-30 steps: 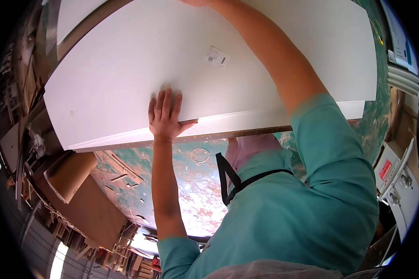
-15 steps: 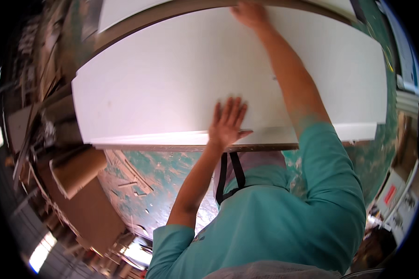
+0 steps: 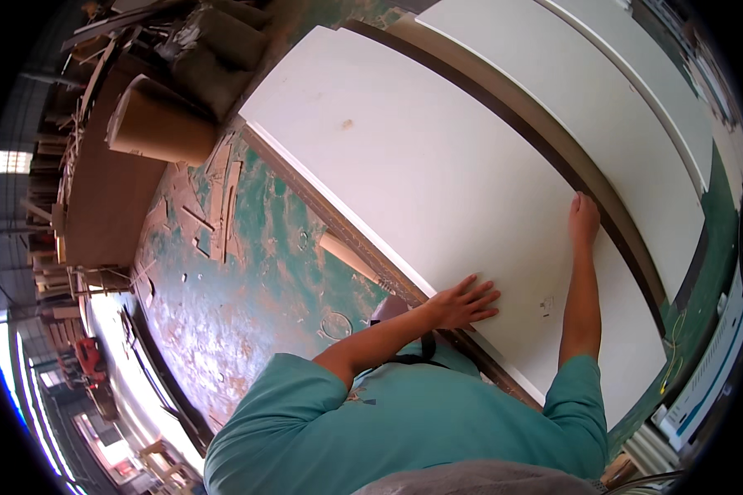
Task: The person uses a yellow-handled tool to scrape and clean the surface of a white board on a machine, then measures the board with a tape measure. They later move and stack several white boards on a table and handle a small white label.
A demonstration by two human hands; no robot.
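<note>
A long white panel (image 3: 437, 173) lies flat in front of me, slanting from the upper left to the lower right, with a smudge near its far left end. My left hand (image 3: 464, 305) rests on it close to the near edge, palm down and fingers spread. At the opposite edge, my right hand (image 3: 584, 219) has its fingers curled over the rim and grips the panel there. The fingertips on that side are hidden. A brown layer (image 3: 322, 210) shows along the panel's near edge, underneath it.
More white panels (image 3: 570, 91) lie beyond the far edge, past a brown strip. On the left, a brown roll (image 3: 161, 124) stands by a large brown board (image 3: 111, 206). Scrap strips (image 3: 223, 206) litter the green floor. A yellow cord (image 3: 675, 355) lies at the right.
The view has swung, so the panel now slants down to the right. Both hands remain on it, the left flat by the near edge, the right at the far edge.
</note>
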